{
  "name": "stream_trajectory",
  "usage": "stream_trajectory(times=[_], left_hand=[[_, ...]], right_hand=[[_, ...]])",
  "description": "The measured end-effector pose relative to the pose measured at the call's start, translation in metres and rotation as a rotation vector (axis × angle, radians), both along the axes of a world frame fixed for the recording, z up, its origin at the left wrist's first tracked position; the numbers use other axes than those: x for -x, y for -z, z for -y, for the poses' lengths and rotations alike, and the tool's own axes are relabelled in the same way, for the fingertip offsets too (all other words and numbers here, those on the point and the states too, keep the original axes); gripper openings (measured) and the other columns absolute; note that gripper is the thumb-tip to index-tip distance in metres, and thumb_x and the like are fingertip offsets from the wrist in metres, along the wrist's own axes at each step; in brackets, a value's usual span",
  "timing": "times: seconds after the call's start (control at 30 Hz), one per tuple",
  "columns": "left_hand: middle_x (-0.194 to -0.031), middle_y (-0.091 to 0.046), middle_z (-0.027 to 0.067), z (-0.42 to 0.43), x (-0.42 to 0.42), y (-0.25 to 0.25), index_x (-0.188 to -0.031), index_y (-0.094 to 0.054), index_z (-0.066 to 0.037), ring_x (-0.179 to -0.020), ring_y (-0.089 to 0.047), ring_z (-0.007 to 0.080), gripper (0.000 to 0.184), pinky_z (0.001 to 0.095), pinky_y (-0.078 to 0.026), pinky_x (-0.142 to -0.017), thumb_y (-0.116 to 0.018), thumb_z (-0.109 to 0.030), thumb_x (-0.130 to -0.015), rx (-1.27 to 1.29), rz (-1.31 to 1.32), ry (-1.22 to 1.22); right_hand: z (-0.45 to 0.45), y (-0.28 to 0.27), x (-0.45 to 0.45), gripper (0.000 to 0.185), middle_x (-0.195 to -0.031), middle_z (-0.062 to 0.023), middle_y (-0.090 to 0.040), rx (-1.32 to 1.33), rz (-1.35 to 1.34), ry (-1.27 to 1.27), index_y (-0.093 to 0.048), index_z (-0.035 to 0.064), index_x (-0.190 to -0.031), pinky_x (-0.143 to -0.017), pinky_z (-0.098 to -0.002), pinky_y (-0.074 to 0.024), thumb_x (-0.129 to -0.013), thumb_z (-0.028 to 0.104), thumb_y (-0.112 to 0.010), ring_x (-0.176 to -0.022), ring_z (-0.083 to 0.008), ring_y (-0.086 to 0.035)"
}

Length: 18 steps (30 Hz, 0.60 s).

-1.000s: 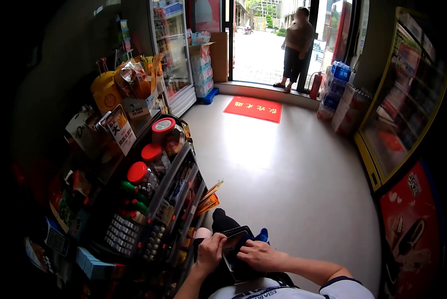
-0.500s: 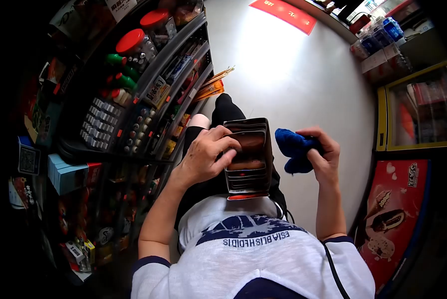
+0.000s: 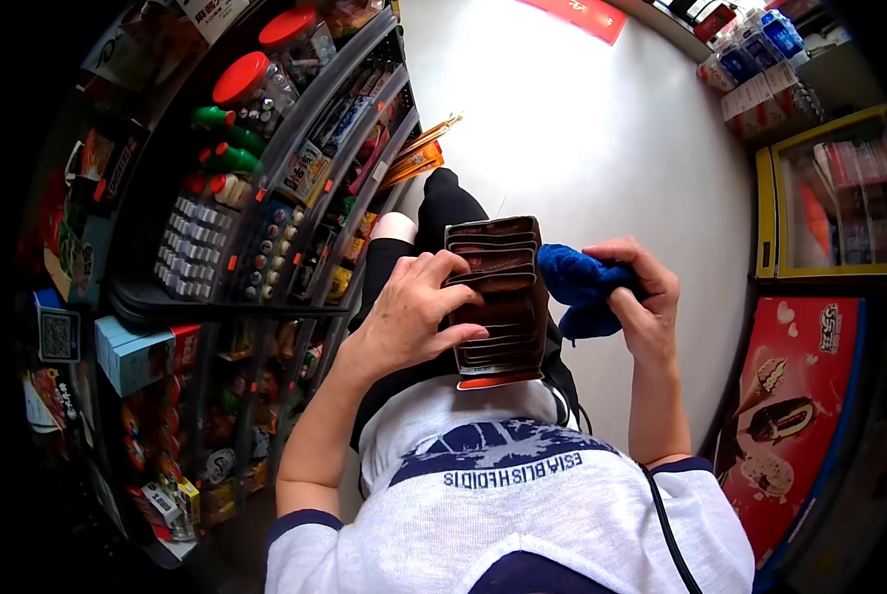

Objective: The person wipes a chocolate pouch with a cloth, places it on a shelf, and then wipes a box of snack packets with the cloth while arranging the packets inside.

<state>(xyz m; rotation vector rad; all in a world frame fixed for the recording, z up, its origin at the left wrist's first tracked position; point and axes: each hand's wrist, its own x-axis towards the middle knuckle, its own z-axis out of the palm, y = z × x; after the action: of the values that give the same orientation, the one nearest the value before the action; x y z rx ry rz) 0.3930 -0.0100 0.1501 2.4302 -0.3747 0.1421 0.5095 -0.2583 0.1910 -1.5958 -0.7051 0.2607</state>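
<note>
A dark box (image 3: 523, 342) with several brown, slot-like layers inside rests over my lap. My left hand (image 3: 419, 312) is on its left side, fingers spread and reaching over the layers; nothing shows in its grasp. To the right of the box, my right hand (image 3: 641, 302) pinches a crumpled blue cloth (image 3: 577, 282) between thumb and fingers. The cloth hangs close to the box's right edge.
On the left stands a snack rack (image 3: 315, 198) with red-lidded jars (image 3: 241, 79) and small bottles. A red freezer (image 3: 785, 416) and a yellow-framed glass cabinet (image 3: 839, 198) are on the right. A red mat (image 3: 587, 15) lies on the floor ahead.
The view has tipped down from the doorway, and the standing person has left it. My right hand has moved off the box with the blue cloth, then slightly back towards it.
</note>
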Motion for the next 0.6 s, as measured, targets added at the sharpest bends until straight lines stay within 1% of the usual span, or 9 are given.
stream_trajectory(times=[0.1,0.2,0.3,0.4,0.43,0.47,0.53,0.57,0.6], left_hand=[[-0.112,-0.056,0.0101,0.003,-0.001,-0.004,-0.089,-0.067,-0.008,-0.104,-0.055,0.0269,0.027,0.0403,-0.04,-0.089,-0.081,-0.024,-0.072,-0.019,0.034,-0.019],[-0.105,-0.059,0.0101,0.003,-0.003,-0.001,-0.086,-0.066,-0.007,-0.097,-0.058,0.0277,0.02,0.0395,-0.043,-0.084,-0.078,-0.018,-0.075,-0.076,0.102,-0.015],[-0.094,-0.061,0.0106,0.005,-0.012,0.008,-0.085,-0.064,-0.005,-0.086,-0.06,0.0291,0.015,0.0381,-0.044,-0.078,-0.075,-0.012,-0.077,-0.077,0.207,-0.105],[-0.083,-0.062,0.0085,0.003,-0.025,0.017,-0.083,-0.061,-0.006,-0.077,-0.062,0.0266,0.01,0.0356,-0.044,-0.071,-0.069,-0.011,-0.081,-0.002,0.248,-0.139],[-0.08,-0.062,0.0109,0.003,-0.028,0.012,-0.087,-0.06,-0.004,-0.075,-0.062,0.0291,0.009,0.0371,-0.045,-0.07,-0.067,-0.007,-0.081,0.008,0.268,-0.153],[-0.081,-0.062,0.0118,0.003,-0.03,0.014,-0.088,-0.06,-0.004,-0.075,-0.062,0.0299,0.009,0.0377,-0.045,-0.07,-0.065,-0.005,-0.08,0.013,0.266,-0.168],[-0.082,-0.062,0.0135,0.001,-0.034,0.022,-0.091,-0.059,-0.003,-0.076,-0.062,0.0315,0.011,0.0387,-0.045,-0.07,-0.062,-0.002,-0.08,0.02,0.27,-0.202],[-0.082,-0.062,0.0147,0.0,-0.034,0.023,-0.092,-0.058,-0.002,-0.077,-0.061,0.0331,0.014,0.04,-0.045,-0.07,-0.058,0.001,-0.079,0.022,0.265,-0.21],[-0.082,-0.062,0.0145,-0.001,-0.034,0.024,-0.091,-0.058,-0.002,-0.077,-0.061,0.0331,0.012,0.0399,-0.045,-0.07,-0.058,0.001,-0.08,0.022,0.266,-0.212]], right_hand=[[-0.002,-0.001,0.002,0.045,-0.097,-0.009,-0.064,-0.012,-0.062,0.01,-0.066,-0.0059,-0.102,-0.086,-0.0252,-0.0471,-0.066,-0.01,-0.039,-0.09,-0.014,-0.06],[-0.002,0.001,0.001,0.046,-0.098,-0.0086,-0.064,-0.033,-0.045,-0.001,-0.065,-0.0057,-0.104,-0.087,-0.0248,-0.0466,-0.066,-0.01,-0.039,-0.091,-0.0132,-0.06],[-0.008,-0.002,0.004,0.049,-0.1,-0.0109,-0.064,-0.08,-0.043,0.01,-0.064,-0.0038,-0.108,-0.09,-0.0288,-0.0473,-0.064,-0.011,-0.043,-0.094,-0.0189,-0.061],[-0.026,0.004,0.008,0.05,-0.103,-0.0137,-0.063,0.066,0.51,0.007,-0.063,-0.0012,-0.111,-0.092,-0.0344,-0.0475,-0.064,-0.011,-0.051,-0.098,-0.0276,-0.06],[-0.034,0.015,0.009,0.051,-0.107,-0.0152,-0.062,0.068,0.658,-0.033,-0.063,0.0012,-0.112,-0.094,-0.041,-0.0471,-0.063,-0.009,-0.058,-0.101,-0.0347,-0.057],[-0.042,0.02,0.013,0.046,-0.112,-0.0135,-0.062,0.148,0.799,-0.06,-0.063,0.0024,-0.113,-0.093,-0.0401,-0.0485,-0.068,-0.004,-0.063,-0.101,-0.0325,-0.058],[-0.057,0.038,0.02,0.042,-0.116,-0.0123,-0.062,0.412,0.988,-0.055,-0.063,0.0033,-0.114,-0.09,-0.0373,-0.0507,-0.072,0.002,-0.063,-0.102,-0.0298,-0.059],[-0.057,0.039,0.021,0.041,-0.118,-0.0119,-0.062,0.452,1.012,-0.058,-0.063,0.0035,-0.114,-0.089,-0.0354,-0.0516,-0.073,0.005,-0.062,-0.102,-0.0285,-0.059],[-0.057,0.037,0.022,0.04,-0.119,-0.0115,-0.062,0.491,1.034,-0.064,-0.063,0.0036,-0.114,-0.087,-0.0336,-0.0525,-0.074,0.008,-0.062,-0.103,-0.0272,-0.06]])
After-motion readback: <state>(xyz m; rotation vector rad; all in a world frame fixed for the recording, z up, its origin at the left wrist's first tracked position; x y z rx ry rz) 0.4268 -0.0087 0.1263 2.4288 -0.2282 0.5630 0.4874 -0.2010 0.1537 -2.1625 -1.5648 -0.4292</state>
